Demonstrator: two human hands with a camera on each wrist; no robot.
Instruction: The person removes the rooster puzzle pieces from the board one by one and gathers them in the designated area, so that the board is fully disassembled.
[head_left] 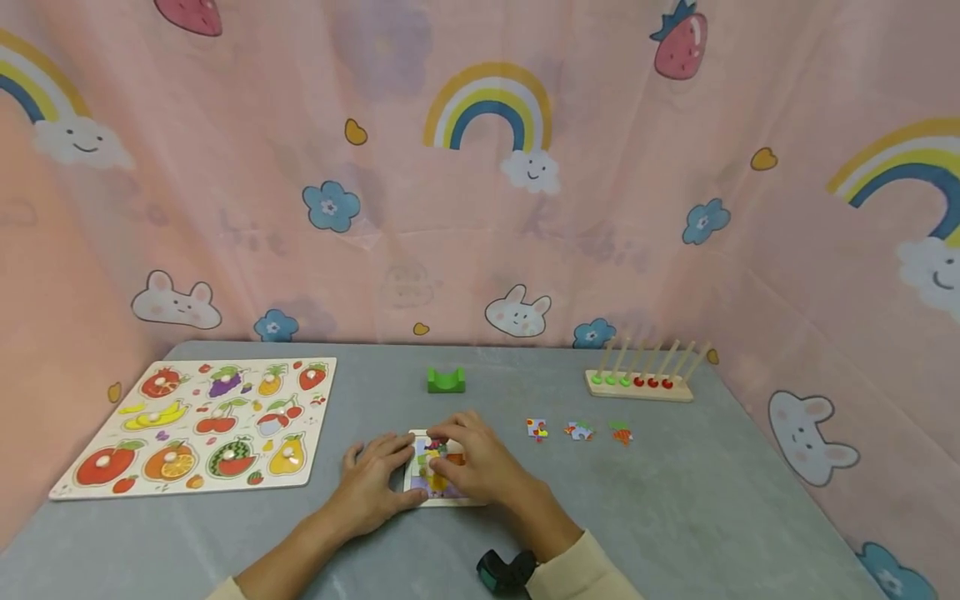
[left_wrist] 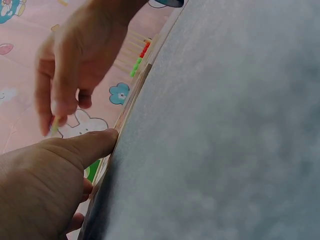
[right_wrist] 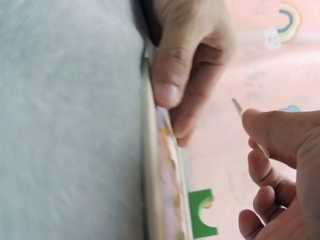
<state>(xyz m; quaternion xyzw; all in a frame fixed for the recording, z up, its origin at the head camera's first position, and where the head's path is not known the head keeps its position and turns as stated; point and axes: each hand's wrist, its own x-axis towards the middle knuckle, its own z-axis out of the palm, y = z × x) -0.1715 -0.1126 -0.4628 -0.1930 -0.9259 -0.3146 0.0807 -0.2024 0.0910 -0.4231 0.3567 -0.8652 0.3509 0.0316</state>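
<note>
A small jigsaw board (head_left: 450, 502) with a pale wooden rim and a colourful picture lies on the table between both hands. My left hand (head_left: 375, 483) holds its left side, thumb at the near edge and fingertips toward the far corner. Over the board, my right hand (head_left: 480, 467) pinches a thin puzzle piece (right_wrist: 237, 105) between thumb and fingers. The right wrist view shows this piece edge-on and raised off the board, so its printed face is hidden. Three loose puzzle pieces, among them a middle one (head_left: 579, 431), lie in a row to the right.
On the left lies a large fruit puzzle board (head_left: 187, 433) with knobs. A green notched block (head_left: 446, 382) stands behind the jigsaw board. At the back right is a wooden peg rack (head_left: 637, 386) with green and red beads. A printed pink curtain (head_left: 465, 250) surrounds the table.
</note>
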